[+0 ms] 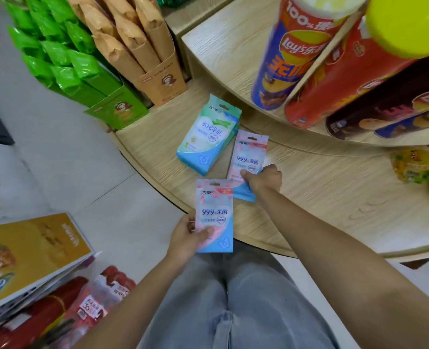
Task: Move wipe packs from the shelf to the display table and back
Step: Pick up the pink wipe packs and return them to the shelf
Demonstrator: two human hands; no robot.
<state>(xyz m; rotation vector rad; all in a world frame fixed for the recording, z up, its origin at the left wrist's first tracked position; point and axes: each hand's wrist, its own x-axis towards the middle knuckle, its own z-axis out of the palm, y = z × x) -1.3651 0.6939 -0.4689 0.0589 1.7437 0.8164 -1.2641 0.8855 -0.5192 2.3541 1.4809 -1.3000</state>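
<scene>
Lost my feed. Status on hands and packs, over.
Left hand holds pink pack. Right hand grips second pink pack at table. Green pack beside it.

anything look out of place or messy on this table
Nothing is spilled or damaged. The green wipe packs lie loose and slanted on the display table among snack displays. The right hand grips a pink pack beside them; the left hand holds a second pink pack.

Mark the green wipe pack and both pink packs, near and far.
green wipe pack (208,134): head view, front face centre.
near pink pack (214,210): head view, printed middle.
far pink pack (250,153): head view, upper front.
</scene>
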